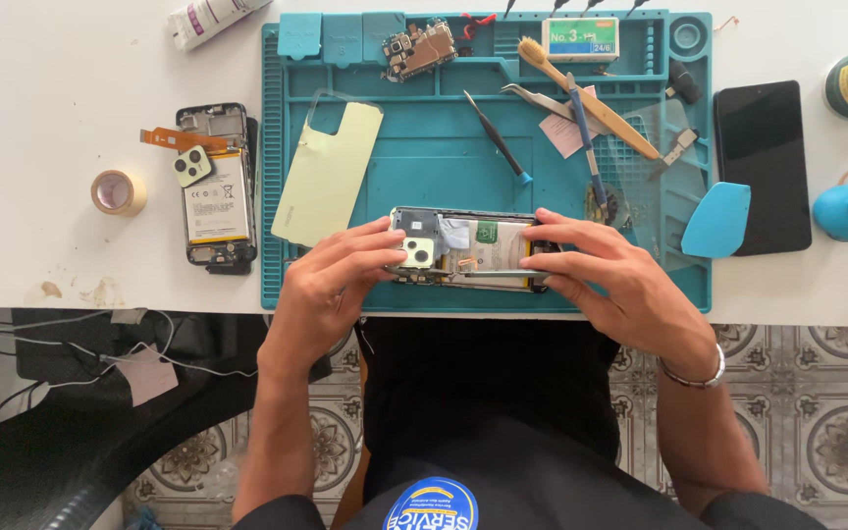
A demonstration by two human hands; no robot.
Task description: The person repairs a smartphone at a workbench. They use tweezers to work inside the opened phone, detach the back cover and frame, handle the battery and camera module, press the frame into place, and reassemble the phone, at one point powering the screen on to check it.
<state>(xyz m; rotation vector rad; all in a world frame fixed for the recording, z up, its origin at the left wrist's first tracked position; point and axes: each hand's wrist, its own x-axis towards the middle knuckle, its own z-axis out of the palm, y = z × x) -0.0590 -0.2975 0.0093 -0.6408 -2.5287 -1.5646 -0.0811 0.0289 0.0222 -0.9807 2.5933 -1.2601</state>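
Opened phone (468, 250) at mat's (424, 157) near edge, lying sideways between my hands: left hand (331, 285) grips camera end, right hand (606, 275) clamps the other.

Both hands (331, 285) (606, 270) forward, fingers curled

A matt teal rubbery work mat (424, 157) — ridged at its far trays. On it, a smooth pale-green plastic phone back cover (328, 175), a bristled wooden brush (586, 96), shiny metal tweezers (532, 98). Right, a glossy black glass phone (763, 162) — on a smooth white table (51, 98).
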